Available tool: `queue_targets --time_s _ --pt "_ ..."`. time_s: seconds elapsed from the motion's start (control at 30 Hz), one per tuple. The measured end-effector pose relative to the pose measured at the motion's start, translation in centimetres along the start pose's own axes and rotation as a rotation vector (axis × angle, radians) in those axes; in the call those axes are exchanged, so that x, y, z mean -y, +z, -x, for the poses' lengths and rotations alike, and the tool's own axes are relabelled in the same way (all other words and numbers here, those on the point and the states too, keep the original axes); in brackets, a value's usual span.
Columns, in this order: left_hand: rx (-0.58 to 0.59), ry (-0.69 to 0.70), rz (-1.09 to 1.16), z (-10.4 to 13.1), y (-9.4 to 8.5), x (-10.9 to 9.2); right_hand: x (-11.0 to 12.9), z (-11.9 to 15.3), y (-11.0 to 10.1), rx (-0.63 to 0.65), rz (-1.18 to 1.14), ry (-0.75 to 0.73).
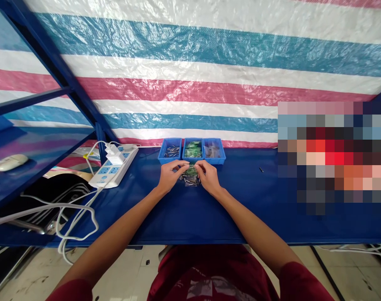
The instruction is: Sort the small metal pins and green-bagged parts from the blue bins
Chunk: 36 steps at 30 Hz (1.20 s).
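Observation:
Both hands meet over the blue table, just in front of three small blue bins. My left hand (174, 172) is closed, its thumb and finger pinching something thin and light that I cannot make out. Closed in a pinch too, my right hand (206, 173) is at a small green-tinted clear bag (192, 170). Below the fingertips lies a pile of small metal pieces and clear plastic (192, 181). The left bin (170, 159) holds metal pieces, the middle bin (193, 159) green packets, and the right bin (216, 160) clear bags.
A white power strip (115, 169) with a plugged-in adapter (115, 155) and loose white cables (80, 209) is on the left. One small dark piece (261, 169) lies to the right on the table (190, 221). A blurred area covers the far right.

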<state>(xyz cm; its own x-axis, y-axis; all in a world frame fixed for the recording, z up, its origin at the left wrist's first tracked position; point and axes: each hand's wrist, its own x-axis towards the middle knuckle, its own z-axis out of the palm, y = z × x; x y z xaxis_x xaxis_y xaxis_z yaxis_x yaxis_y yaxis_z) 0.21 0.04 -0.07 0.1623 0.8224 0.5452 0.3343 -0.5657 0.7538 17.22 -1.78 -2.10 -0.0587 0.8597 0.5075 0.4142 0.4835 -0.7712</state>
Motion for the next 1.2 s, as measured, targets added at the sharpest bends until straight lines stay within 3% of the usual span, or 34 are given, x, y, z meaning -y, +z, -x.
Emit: queue_targets --time_s 0.17,0.3,0.43,0.63,0.77,1.03,1.2 --pt "0.025 -0.149 0.265 -0.3 0.4 0.8 0.2 0.0 0.0 -0.014 -0.007 0.005" --pt "0.047 -0.158 0.332 -0.5 0.5 1.0 0.3 -0.1 0.0 -0.004 -0.027 -0.005" --pt "0.097 -0.101 0.266 -0.5 0.1 0.5 0.3 0.0 0.0 -0.035 -0.015 -0.001" --pt "0.121 0.071 -0.09 -0.5 -0.6 0.1 0.4 0.0 -0.3 -0.124 -0.014 0.025" --pt "0.092 -0.016 -0.027 -0.4 -0.4 0.3 0.8 0.0 -0.4 -0.152 -0.038 0.031" --pt "0.08 -0.138 0.081 -0.3 -0.4 -0.1 0.6 0.1 -0.1 0.001 -0.042 -0.123" --pt "0.088 -0.161 0.105 -0.2 -0.3 -0.3 0.4 0.1 0.1 0.05 -0.053 -0.119"
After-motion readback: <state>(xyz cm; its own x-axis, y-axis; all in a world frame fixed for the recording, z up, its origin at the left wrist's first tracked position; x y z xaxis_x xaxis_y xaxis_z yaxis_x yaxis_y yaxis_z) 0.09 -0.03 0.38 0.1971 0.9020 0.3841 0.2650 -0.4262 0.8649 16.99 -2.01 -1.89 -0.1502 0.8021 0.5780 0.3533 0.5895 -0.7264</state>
